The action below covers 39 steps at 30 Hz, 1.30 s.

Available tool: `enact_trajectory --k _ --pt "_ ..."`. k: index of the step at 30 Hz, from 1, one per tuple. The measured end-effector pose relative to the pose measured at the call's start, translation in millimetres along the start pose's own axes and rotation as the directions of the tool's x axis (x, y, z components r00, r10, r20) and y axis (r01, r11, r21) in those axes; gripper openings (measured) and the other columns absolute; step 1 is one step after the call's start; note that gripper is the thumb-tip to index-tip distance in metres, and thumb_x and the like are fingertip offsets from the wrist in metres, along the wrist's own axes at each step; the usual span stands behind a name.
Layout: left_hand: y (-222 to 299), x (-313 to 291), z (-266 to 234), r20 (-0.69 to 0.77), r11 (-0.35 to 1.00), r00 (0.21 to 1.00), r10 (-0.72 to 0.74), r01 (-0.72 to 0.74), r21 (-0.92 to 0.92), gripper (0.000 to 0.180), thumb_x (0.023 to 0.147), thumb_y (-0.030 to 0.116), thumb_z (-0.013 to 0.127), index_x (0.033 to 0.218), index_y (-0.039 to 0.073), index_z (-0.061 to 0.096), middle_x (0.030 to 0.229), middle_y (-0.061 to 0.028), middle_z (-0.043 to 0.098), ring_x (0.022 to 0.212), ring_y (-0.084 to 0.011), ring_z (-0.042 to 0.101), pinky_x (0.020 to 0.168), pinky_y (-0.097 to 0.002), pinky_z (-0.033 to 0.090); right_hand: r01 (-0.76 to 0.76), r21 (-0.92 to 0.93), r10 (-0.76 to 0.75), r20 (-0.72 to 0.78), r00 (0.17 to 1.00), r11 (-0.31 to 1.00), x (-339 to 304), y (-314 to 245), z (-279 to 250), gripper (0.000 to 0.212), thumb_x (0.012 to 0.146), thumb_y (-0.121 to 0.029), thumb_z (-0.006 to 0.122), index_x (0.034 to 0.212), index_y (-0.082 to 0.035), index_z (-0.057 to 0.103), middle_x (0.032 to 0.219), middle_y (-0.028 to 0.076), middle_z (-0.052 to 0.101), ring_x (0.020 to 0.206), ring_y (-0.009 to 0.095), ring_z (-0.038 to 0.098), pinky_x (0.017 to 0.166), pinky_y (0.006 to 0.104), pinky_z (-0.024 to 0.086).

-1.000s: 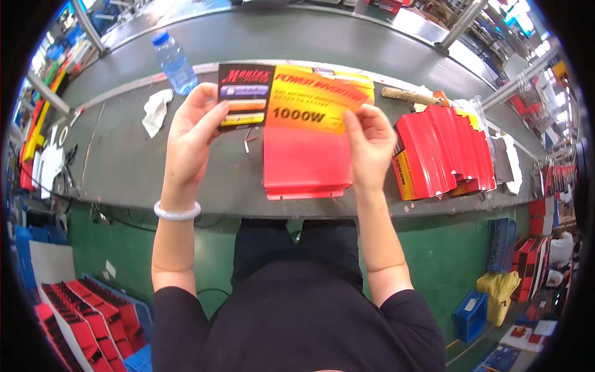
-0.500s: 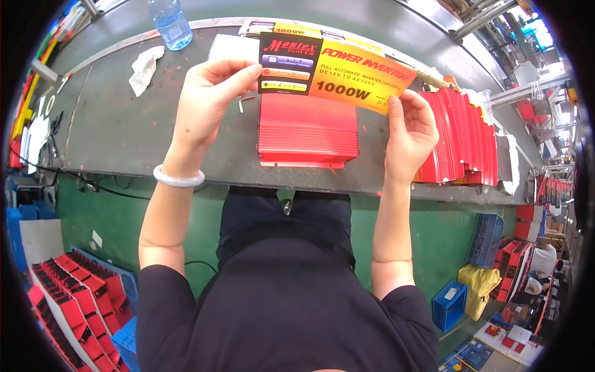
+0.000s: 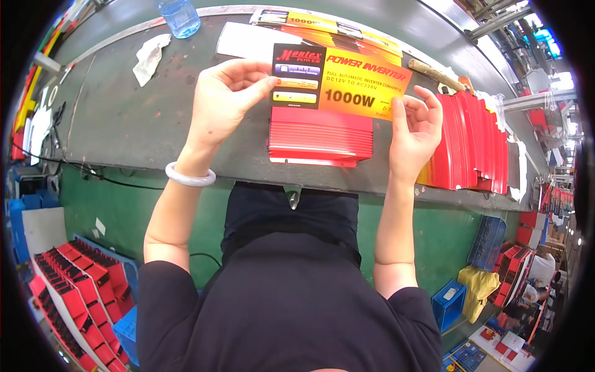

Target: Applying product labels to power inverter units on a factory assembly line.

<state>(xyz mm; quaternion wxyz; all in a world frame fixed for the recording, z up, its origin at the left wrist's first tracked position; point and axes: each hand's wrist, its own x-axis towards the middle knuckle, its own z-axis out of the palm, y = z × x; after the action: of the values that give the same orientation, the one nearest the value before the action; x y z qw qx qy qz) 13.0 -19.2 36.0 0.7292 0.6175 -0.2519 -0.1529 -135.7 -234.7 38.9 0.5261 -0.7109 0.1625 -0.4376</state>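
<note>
Between my two hands a yellow, orange and black printed label (image 3: 356, 84) is stretched out, its printed side up. My left hand (image 3: 229, 96) pinches the black left end between thumb and finger. At the right end, my right hand (image 3: 415, 127) pinches the orange lower corner, other fingers curled loosely. Below the label a ribbed red metal casing (image 3: 319, 139) lies on the dark workbench (image 3: 124, 127); the label covers its far part, and I cannot tell whether the two touch.
Red ribbed panels (image 3: 474, 142) stand stacked to the right. Behind the label lie more printed labels (image 3: 310, 23), a white sheet (image 3: 242, 40) and a wooden-handled tool (image 3: 437, 74). A water bottle (image 3: 180, 18) and crumpled tissue (image 3: 150, 59) are at the far left.
The label has come slightly nearer to me and now sits more level over the casing. Both hands keep their pinch. The whole view has shifted a little.
</note>
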Motion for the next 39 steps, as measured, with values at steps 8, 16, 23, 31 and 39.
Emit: enact_trajectory --k 8,16,23,31,39 --pt "21 13 0 0.005 0.985 0.985 0.172 -0.172 -0.030 0.018 0.083 0.001 0.068 0.100 -0.004 0.065 0.086 -0.0066 0.068 0.076 -0.0080 0.063 0.068 -0.0188 0.051 0.162 0.051 -0.159 -0.051 0.986 0.986 20 -18 8 0.030 0.083 0.004 0.065 0.112 0.000 0.055 0.086 0.003 0.062 0.074 0.006 0.057 0.063 0.0162 0.045" --pt "71 37 0 0.009 0.878 0.880 0.475 -0.475 0.049 0.019 0.085 -0.002 0.064 0.104 -0.005 0.063 0.094 -0.0084 0.066 0.084 -0.0122 0.063 0.078 -0.0234 0.051 0.423 0.137 -0.391 -0.210 0.896 0.896 56 -63 10 0.030 0.082 0.005 0.067 0.110 0.004 0.055 0.087 0.008 0.065 0.079 0.009 0.060 0.069 0.0183 0.049" --pt "74 27 4 0.018 0.883 0.885 0.466 -0.466 0.044 0.019 0.084 -0.002 0.065 0.103 -0.006 0.062 0.093 -0.0079 0.066 0.083 -0.0120 0.063 0.077 -0.0236 0.051 0.446 0.176 -0.411 -0.202 0.889 0.878 54 -71 8 0.031 0.082 0.004 0.068 0.110 0.003 0.055 0.087 0.008 0.065 0.078 0.008 0.060 0.068 0.0185 0.049" --pt "68 38 3 0.117 0.947 0.940 0.320 -0.318 -0.039 0.013 0.084 0.001 0.067 0.095 -0.003 0.064 0.087 -0.0047 0.067 0.080 -0.0089 0.062 0.074 -0.0209 0.049 0.266 0.225 -0.245 -0.116 0.963 0.937 38 -60 1 0.033 0.084 0.006 0.062 0.115 -0.001 0.051 0.087 0.004 0.061 0.077 0.007 0.057 0.067 0.0171 0.045" --pt "20 80 -28 0.461 0.995 0.882 -0.096 0.075 0.064 0.011 0.082 0.012 0.066 0.089 0.005 0.062 0.089 0.0007 0.061 0.085 -0.0084 0.056 0.079 -0.0244 0.044 -0.231 0.258 0.223 0.057 0.973 0.938 -51 -48 -2 0.039 0.086 0.006 0.057 0.121 -0.002 0.041 0.091 0.004 0.060 0.083 0.009 0.056 0.077 0.0213 0.046"
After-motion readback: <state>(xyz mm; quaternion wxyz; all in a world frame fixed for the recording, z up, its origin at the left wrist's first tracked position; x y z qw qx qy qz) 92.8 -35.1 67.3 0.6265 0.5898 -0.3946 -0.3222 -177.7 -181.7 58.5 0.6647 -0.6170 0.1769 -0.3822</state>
